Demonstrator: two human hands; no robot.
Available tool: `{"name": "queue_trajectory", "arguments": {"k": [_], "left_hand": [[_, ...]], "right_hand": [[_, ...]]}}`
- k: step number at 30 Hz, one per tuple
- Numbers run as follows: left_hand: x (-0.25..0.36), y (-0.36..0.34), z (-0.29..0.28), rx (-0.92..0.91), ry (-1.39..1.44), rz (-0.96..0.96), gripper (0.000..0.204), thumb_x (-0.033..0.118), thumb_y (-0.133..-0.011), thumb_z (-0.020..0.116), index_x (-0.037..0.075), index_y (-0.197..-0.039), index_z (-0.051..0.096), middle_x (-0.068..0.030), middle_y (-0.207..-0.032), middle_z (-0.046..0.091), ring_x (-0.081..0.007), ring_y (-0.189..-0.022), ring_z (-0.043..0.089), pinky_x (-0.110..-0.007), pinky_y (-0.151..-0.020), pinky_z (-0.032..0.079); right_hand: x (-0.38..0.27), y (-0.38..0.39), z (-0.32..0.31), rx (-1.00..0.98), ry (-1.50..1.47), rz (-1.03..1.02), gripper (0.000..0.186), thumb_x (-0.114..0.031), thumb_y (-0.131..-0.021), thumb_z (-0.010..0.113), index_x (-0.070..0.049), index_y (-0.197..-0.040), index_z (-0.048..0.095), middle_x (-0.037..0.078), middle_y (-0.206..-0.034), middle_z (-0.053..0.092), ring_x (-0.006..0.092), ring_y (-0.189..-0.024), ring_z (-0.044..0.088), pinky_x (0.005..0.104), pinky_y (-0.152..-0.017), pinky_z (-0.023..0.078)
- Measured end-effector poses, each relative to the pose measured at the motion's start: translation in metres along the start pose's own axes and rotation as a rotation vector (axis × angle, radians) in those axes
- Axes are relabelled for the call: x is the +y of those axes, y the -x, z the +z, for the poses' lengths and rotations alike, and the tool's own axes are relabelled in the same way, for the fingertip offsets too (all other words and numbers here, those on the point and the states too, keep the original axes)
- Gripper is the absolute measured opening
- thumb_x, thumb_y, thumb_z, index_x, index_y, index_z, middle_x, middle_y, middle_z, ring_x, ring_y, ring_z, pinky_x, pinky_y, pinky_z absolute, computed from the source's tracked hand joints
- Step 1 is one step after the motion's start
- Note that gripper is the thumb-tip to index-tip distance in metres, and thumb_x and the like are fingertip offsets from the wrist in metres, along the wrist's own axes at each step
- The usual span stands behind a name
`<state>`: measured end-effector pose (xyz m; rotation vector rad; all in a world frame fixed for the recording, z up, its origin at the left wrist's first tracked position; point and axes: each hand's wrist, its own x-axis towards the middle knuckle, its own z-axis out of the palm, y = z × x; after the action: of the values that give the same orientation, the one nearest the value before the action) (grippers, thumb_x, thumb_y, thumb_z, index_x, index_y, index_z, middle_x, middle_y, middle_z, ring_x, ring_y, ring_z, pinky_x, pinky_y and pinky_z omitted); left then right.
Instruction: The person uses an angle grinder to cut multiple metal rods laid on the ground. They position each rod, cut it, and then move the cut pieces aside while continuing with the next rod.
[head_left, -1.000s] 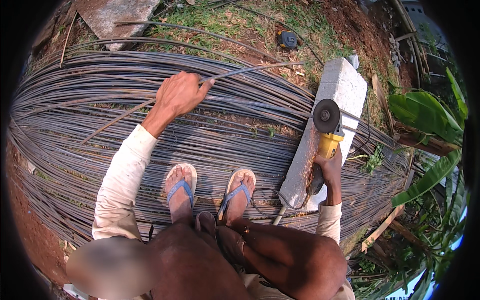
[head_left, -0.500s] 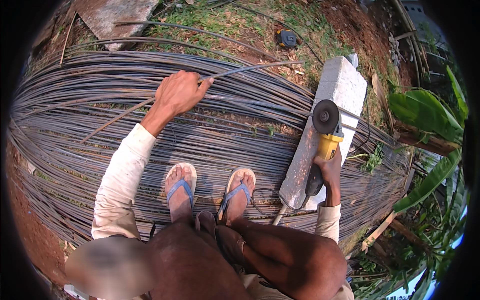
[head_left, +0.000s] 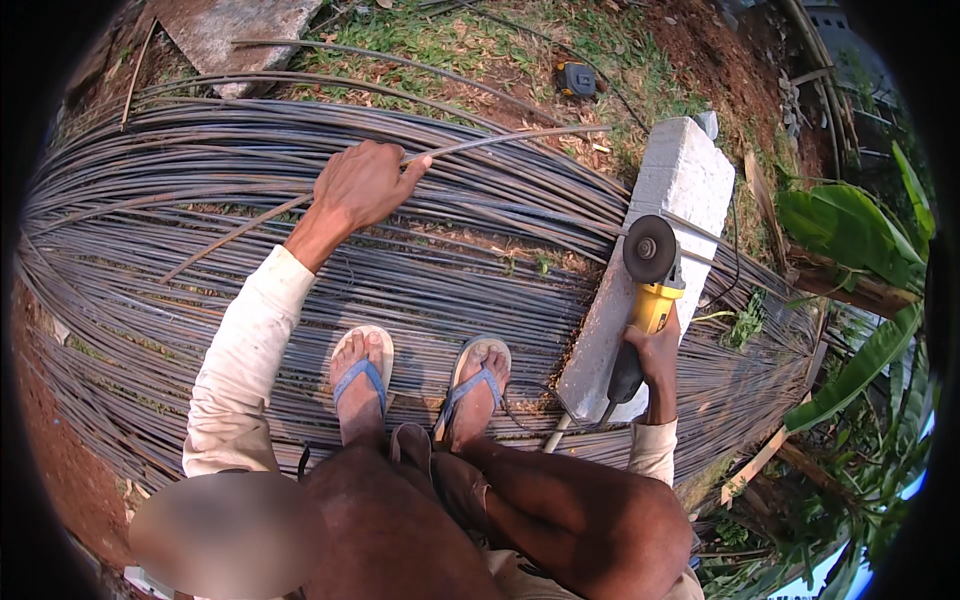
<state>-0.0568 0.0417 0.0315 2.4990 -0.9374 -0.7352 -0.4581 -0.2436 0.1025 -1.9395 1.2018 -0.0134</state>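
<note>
My left hand (head_left: 365, 185) is closed around a loose steel rebar rod (head_left: 500, 141), which slants across the long bundle of rebar (head_left: 300, 130). One end of the rod reaches right, short of a pale block (head_left: 688, 160); the other comes out below my wrist. In my right hand (head_left: 657, 350) is a yellow and black angle grinder (head_left: 655, 300), gripped by its body. Its dark disc (head_left: 650, 247) points away from me, above the block. I cannot tell whether the disc is spinning.
My sandalled feet (head_left: 360, 390) stand on the rebar. A yellow and black tape measure (head_left: 577, 79) lies on the grass beyond. A concrete slab (head_left: 240, 40) sits at the far left, and banana leaves (head_left: 860, 220) hang at the right. A power cord trails from the grinder.
The grinder and my right hand have shifted slightly toward me. The cord's loop beside my right foot has moved. The rod in my left hand has barely moved.
</note>
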Motion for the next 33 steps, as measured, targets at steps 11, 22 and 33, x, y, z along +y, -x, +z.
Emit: {"name": "queue_trajectory", "arguments": {"k": [11, 22, 33], "left_hand": [[-0.004, 0.002, 0.004, 0.088, 0.015, 0.067, 0.062, 0.050, -0.108, 0.061, -0.003, -0.081, 0.077, -0.0274, -0.074, 0.072, -0.0460, -0.075, 0.073, -0.055, -0.071, 0.058], [0.000, -0.001, 0.001, 0.005, 0.001, 0.018, 0.063, 0.051, -0.109, 0.059, -0.003, -0.082, 0.077, -0.0262, -0.072, 0.071, -0.0456, -0.073, 0.073, -0.055, -0.071, 0.058], [-0.001, 0.000, 0.002, 0.031, 0.004, 0.008, 0.062, 0.052, -0.108, 0.058, -0.003, -0.089, 0.080, -0.0274, -0.078, 0.073, -0.0472, -0.077, 0.072, -0.057, -0.076, 0.057]], "right_hand": [[-0.008, -0.012, 0.000, -0.021, -0.079, -0.008, 0.069, 0.004, -0.071, 0.075, -0.002, -0.137, 0.055, 0.006, -0.109, 0.067, 0.0184, -0.092, 0.066, 0.0339, -0.083, 0.056], [-0.007, -0.012, 0.003, 0.030, -0.019, 0.006, 0.066, 0.004, -0.071, 0.077, -0.003, -0.134, 0.056, 0.006, -0.104, 0.068, 0.0180, -0.087, 0.067, 0.0329, -0.078, 0.057], [-0.008, 0.002, 0.001, -0.003, -0.013, 0.016, 0.065, 0.000, -0.070, 0.078, -0.002, -0.132, 0.057, 0.009, -0.107, 0.069, 0.0199, -0.090, 0.068, 0.0344, -0.082, 0.057]]}}
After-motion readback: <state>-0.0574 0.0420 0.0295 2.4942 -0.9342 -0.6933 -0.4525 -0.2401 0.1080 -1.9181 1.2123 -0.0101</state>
